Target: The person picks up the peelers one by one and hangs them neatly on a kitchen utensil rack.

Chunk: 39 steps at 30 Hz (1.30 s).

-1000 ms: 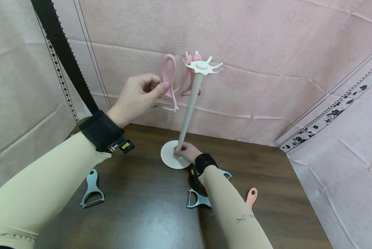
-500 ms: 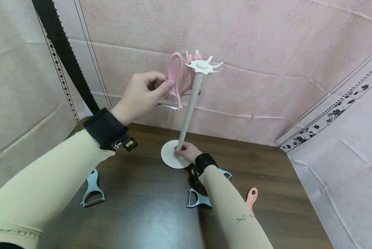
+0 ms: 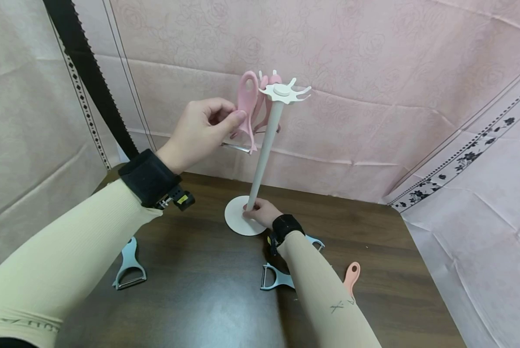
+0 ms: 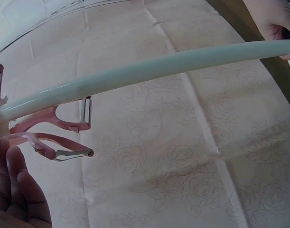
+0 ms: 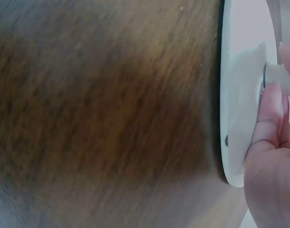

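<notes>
A white stand point(image 3: 265, 159) with a round base and a ring of hooks on top stands on the table. My left hand point(image 3: 205, 125) pinches a pink peeler point(image 3: 247, 94) between thumb and fingers, its looped handle end up, right beside the hooks on the left. Two other pink peelers point(image 4: 52, 147) hang from hooks at the back; in the left wrist view their blades point away from the hook ring. Down at the base, my right hand point(image 3: 263, 213) grips the foot of the pole; the right wrist view shows its fingers point(image 5: 270, 111) against the pole just above the base.
On the dark wooden table point(image 3: 190, 290), a blue peeler point(image 3: 129, 265) lies at the left. Another blue peeler point(image 3: 277, 278), part of a further blue one point(image 3: 315, 242) and an orange peeler point(image 3: 352, 277) lie by the right forearm, partly hidden. Patterned cloth point(image 3: 351, 121) hangs behind.
My left hand has moved right with the pink peeler, bringing it up close to the stand's hooks; in the last half second it shifted only slightly. The right hand stays at the pole's foot.
</notes>
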Each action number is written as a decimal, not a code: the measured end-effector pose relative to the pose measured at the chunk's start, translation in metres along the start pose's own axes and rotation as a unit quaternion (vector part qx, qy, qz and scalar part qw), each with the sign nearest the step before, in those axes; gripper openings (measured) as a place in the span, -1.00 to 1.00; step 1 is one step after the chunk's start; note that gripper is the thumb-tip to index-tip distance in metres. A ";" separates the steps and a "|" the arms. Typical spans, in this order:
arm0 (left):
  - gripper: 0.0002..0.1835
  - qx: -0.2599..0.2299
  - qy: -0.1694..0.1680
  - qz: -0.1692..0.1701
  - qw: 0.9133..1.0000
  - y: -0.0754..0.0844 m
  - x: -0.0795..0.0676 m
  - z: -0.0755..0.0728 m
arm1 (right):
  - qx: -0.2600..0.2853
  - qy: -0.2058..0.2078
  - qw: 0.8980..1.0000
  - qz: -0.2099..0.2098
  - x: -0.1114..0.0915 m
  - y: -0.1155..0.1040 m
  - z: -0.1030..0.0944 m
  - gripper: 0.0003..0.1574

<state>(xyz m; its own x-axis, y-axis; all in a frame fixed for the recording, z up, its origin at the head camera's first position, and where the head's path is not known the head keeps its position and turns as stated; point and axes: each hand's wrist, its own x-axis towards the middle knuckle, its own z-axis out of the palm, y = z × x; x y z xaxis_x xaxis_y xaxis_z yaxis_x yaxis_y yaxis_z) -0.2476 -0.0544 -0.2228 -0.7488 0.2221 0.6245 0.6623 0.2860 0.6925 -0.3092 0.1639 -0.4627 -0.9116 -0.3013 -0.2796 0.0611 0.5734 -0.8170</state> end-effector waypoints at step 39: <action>-0.73 -0.002 -0.017 -0.003 1.000 -0.020 0.003 0.002 | -0.013 0.005 1.000 -0.002 -0.001 -0.001 0.000 -0.69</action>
<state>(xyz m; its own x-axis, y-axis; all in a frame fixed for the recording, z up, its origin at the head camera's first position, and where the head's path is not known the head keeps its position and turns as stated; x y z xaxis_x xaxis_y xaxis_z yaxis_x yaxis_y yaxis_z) -0.2627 -0.0573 -0.2358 -0.7536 0.2519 0.6071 0.6573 0.2839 0.6981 -0.3083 0.1635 -0.4617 -0.9157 -0.2965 -0.2711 0.0467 0.5916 -0.8049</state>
